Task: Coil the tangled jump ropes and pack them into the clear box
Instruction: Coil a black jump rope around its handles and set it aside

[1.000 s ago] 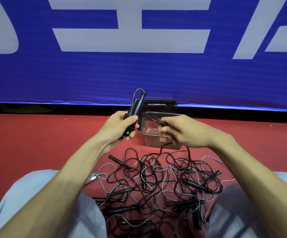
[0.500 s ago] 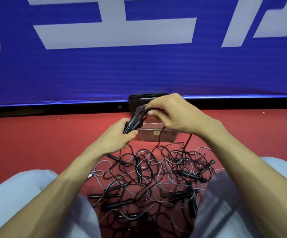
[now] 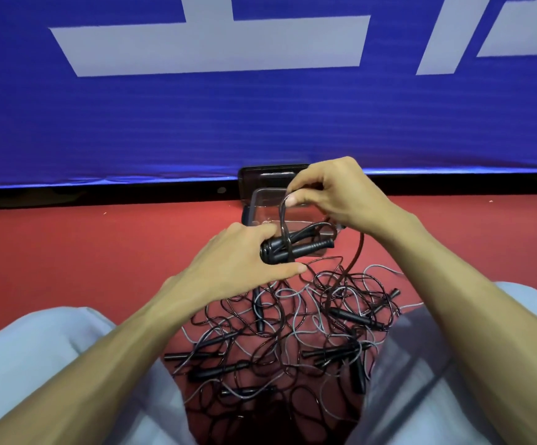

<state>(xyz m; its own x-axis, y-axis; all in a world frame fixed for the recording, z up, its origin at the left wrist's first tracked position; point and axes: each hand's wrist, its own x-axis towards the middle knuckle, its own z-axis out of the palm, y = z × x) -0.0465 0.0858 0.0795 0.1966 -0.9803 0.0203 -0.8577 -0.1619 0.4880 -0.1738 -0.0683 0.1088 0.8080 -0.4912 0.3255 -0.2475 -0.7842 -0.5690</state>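
My left hand (image 3: 235, 258) grips a pair of black jump-rope handles (image 3: 296, 247) lying crosswise, their tips pointing right. My right hand (image 3: 334, 194) pinches that rope's dark cord (image 3: 283, 216) above the handles, and the cord loops down around them. Behind both hands sits the clear box (image 3: 260, 203) on the red floor, partly hidden by my right hand. A tangled heap of black and grey jump ropes (image 3: 296, 326) with several black handles lies on the floor between my knees.
A dark lid or tray (image 3: 260, 178) leans behind the clear box against the blue banner wall (image 3: 260, 123). My knees in light trousers (image 3: 52, 364) flank the rope heap. Red floor (image 3: 84, 245) spreads to both sides.
My left hand has turned the handles from upright to lying crosswise and lowered them. My right hand moved up and over the handles, drawing the cord around them.
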